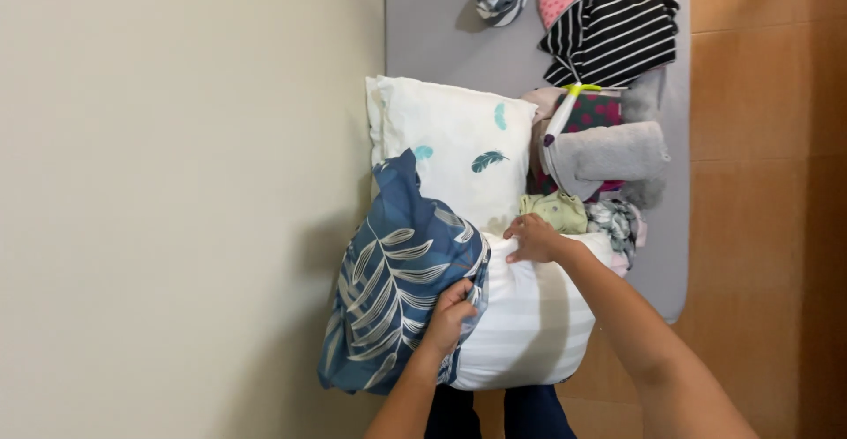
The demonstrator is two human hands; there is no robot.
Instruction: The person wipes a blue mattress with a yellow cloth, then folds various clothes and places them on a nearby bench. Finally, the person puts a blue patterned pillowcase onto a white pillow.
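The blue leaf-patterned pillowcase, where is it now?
In the head view, the blue leaf-patterned pillowcase is lower centre, half over the white pillow, gripped by the left hand.

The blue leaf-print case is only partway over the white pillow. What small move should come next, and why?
Probably draw the blue leaf-print pillowcase a little further along the white pillow. The left hand grips the case's open edge at about mid-pillow, the right hand presses on the pillow's bare far corner, and roughly half the pillow shows uncovered.
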